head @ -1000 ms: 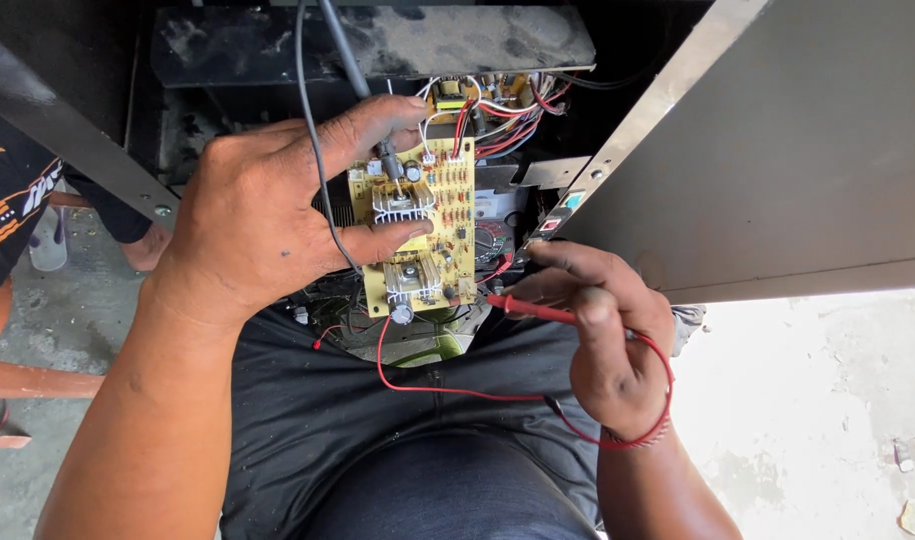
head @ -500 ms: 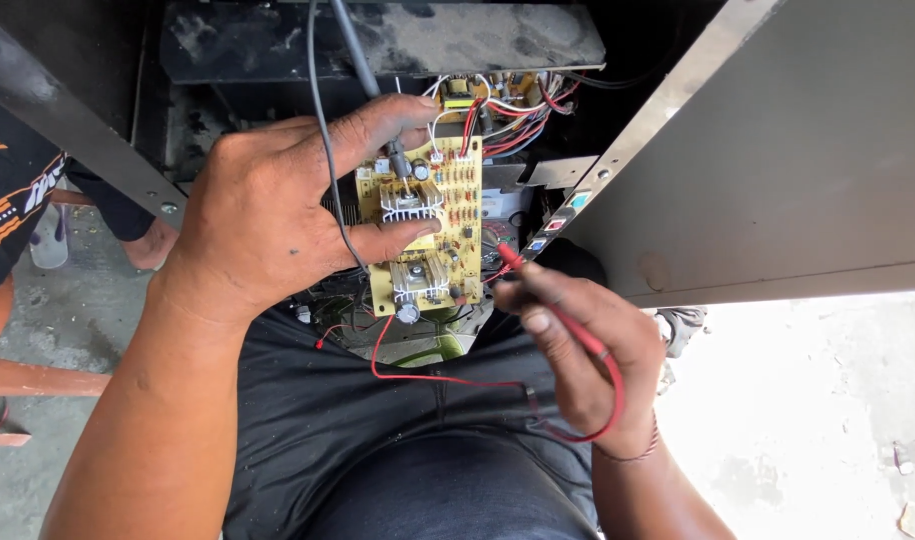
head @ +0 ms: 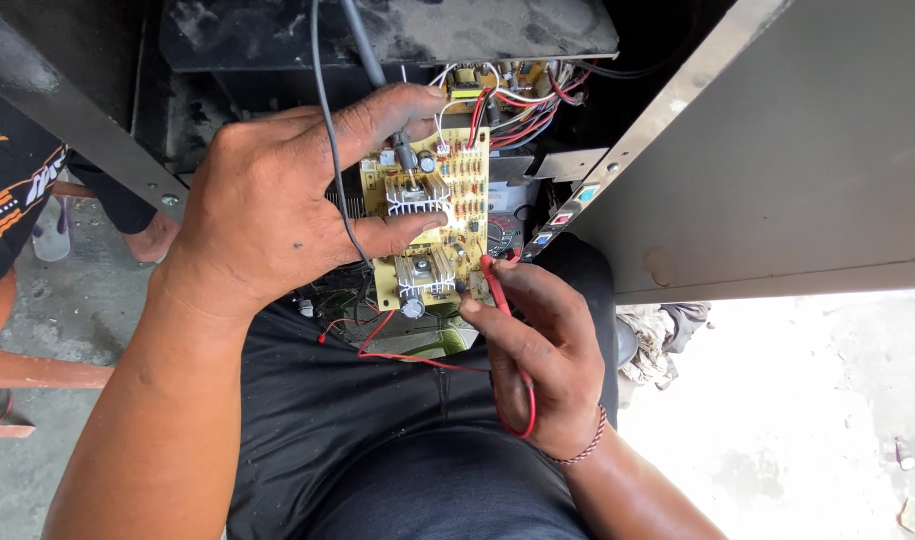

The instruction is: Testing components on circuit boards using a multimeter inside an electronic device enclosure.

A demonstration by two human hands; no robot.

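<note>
My left hand (head: 278,215) is closed around the yellow circuit board (head: 433,215). My thumb presses on its front and my fingers curl over the top, where they also pinch a black probe (head: 393,130). The board is up in front of the open black case (head: 378,40), just above my lap.

My right hand (head: 543,355) is closed around a red probe (head: 498,290). Its tip touches the board near the bottom right corner. The red wire (head: 408,355) loops down from it and across my black trousers (head: 378,440).

What could go wrong? I think the red tip could slip and touch two little metal spots at once, because the parts sit very close together. My thumb lies right next to the silver fins (head: 418,195), so it could bump them. The board is still tied to the case by a bunch of red and white wires (head: 518,115), so a hard pull could tug them loose.

A big grey metal panel (head: 778,160) leans on the right, close to my right hand, and it crowds me. A dark metal bar (head: 68,130) slants on the left. Someone's foot (head: 153,235) stands on the floor (head: 808,420) beyond it.
</note>
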